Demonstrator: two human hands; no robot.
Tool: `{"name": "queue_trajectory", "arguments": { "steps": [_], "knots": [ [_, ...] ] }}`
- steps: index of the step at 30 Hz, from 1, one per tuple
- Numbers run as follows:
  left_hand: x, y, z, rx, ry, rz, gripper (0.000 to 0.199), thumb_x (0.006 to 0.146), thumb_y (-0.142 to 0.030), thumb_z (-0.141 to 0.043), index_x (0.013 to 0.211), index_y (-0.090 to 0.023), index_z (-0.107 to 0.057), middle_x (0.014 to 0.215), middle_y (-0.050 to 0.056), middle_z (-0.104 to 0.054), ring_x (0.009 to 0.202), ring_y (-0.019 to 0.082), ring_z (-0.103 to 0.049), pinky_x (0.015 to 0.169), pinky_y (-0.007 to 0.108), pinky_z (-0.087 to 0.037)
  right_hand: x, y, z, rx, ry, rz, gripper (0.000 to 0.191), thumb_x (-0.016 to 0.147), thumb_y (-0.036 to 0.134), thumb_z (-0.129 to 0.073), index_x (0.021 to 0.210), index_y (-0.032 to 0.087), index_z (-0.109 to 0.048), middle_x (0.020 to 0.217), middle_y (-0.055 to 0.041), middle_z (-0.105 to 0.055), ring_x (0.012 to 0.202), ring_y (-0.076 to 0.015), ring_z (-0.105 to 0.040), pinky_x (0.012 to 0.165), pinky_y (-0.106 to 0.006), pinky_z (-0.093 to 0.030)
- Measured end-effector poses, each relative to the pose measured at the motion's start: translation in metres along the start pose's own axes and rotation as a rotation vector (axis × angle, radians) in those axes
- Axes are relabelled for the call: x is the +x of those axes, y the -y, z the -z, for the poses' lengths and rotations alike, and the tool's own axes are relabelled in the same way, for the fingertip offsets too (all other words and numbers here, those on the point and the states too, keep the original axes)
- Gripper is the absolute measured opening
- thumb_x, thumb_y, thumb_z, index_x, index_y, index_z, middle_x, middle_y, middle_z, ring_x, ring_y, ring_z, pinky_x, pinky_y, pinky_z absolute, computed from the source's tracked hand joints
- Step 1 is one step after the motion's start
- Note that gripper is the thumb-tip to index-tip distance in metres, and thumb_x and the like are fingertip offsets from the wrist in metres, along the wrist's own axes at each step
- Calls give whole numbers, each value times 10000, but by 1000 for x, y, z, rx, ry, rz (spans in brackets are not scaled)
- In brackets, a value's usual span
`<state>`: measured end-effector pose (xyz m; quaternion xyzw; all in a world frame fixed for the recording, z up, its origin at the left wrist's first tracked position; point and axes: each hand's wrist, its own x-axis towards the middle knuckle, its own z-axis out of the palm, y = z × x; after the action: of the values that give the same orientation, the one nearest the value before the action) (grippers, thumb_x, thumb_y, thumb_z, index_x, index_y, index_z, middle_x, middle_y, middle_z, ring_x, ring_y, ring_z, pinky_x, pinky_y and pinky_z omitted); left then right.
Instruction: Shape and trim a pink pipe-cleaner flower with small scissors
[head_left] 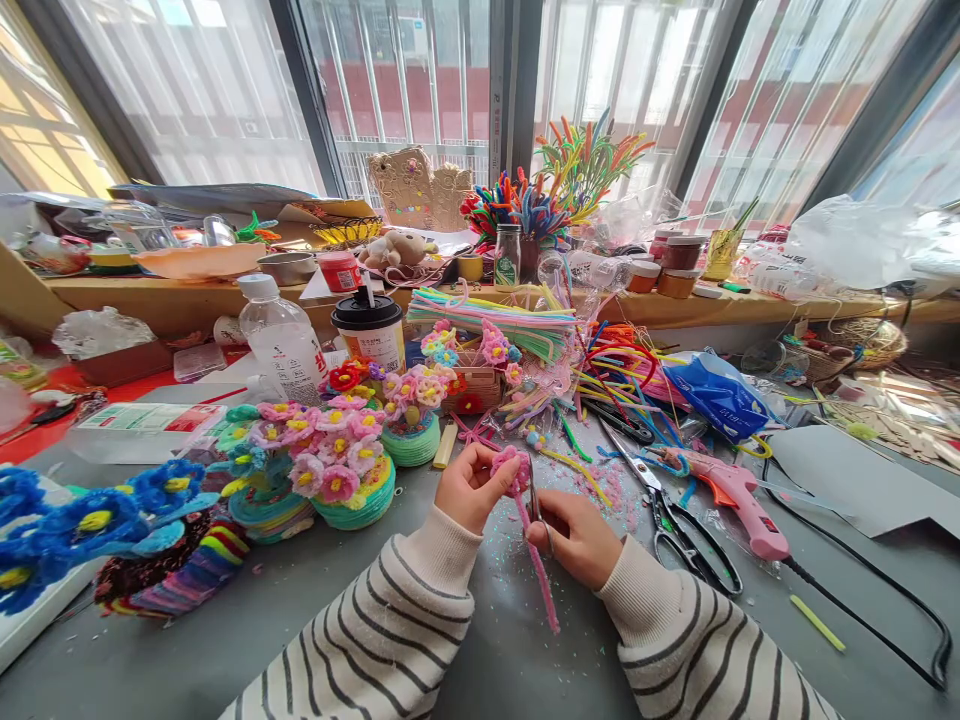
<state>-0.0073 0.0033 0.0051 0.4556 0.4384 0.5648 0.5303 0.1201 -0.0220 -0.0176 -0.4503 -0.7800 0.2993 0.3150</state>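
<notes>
Between the fingertips of my left hand [471,487] is a pink pipe-cleaner flower [511,470], with a long pink tail [541,580] hanging down toward the table. My right hand [577,535] is closed on small scissors [534,495], whose blades stand upright against the flower's right side, by the top of the tail. Part of the handle is hidden by my fingers. To the left, pink pipe-cleaner flowers [337,450] top a teal coiled pot [367,500].
Right of my hands lie large black-handled scissors [675,530] and a pink glue gun [739,495] with its cord. Blue flowers [97,525] stand at far left. Behind are a plastic bottle [281,340], a lidded cup [369,335] and bundled pastel pipe cleaners [495,320].
</notes>
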Motion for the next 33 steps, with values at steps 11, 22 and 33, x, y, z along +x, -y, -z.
{"name": "queue_trajectory", "arguments": {
  "steps": [11, 22, 33],
  "knots": [
    [0, -1, 0, -28, 3, 36, 227, 488, -234, -650, 530, -136, -449, 451, -39, -525, 426, 92, -525, 432, 200, -452, 1, -1, 1, 19, -60, -34, 443, 670, 564, -372, 466, 176, -308, 428, 57, -296, 415, -70, -268, 388, -190, -217],
    [5, 2, 3, -66, -56, -42, 180, 545, -215, -606, 694, -115, -594, 596, 6, -594, 516, 67, -510, 487, 157, -414, 2, -7, 4, 70, -69, -92, 404, 682, 520, -380, 477, 187, -279, 428, 54, -297, 412, -75, -273, 384, -194, -220],
    [5, 1, 4, -102, -73, -45, 279, 498, -175, -644, 693, -138, -448, 527, -45, -531, 491, 57, -497, 477, 165, -406, -1, -3, 3, 87, 22, -44, 404, 688, 525, -354, 497, 172, -307, 451, 47, -345, 424, -70, -304, 392, -186, -234]
  ]
}}
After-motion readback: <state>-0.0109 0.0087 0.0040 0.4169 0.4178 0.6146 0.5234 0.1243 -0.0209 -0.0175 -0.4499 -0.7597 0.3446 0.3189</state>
